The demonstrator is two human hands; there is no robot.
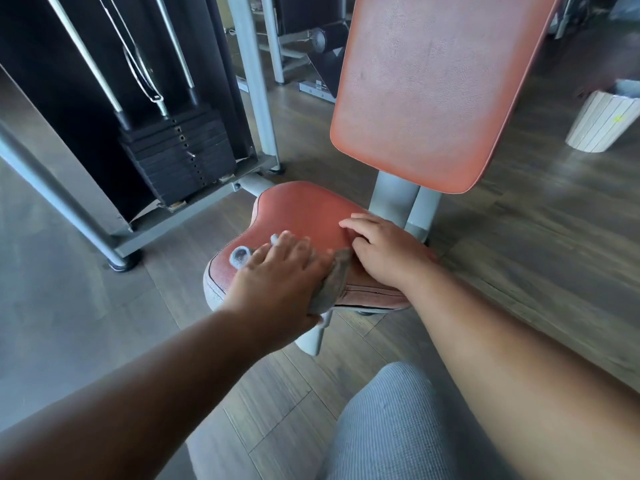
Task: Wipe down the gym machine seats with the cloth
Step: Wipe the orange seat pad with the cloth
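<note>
The red padded seat (304,216) of a gym machine sits at the middle of the head view, with its red backrest (433,88) rising behind it. My left hand (277,282) lies flat on the seat's front left part and presses a grey cloth (332,282) against the pad. Bits of the cloth poke out past the fingers and hang over the front edge. My right hand (384,251) rests with fingers spread on the seat's right side, next to the cloth, holding nothing.
A black weight stack (180,157) with steel guide rods stands in a grey frame (55,188) at the left. Grey posts (401,202) carry the backrest. A pale slatted bin (602,123) stands on the wooden floor at the right. My knee in grey fabric (388,424) is below.
</note>
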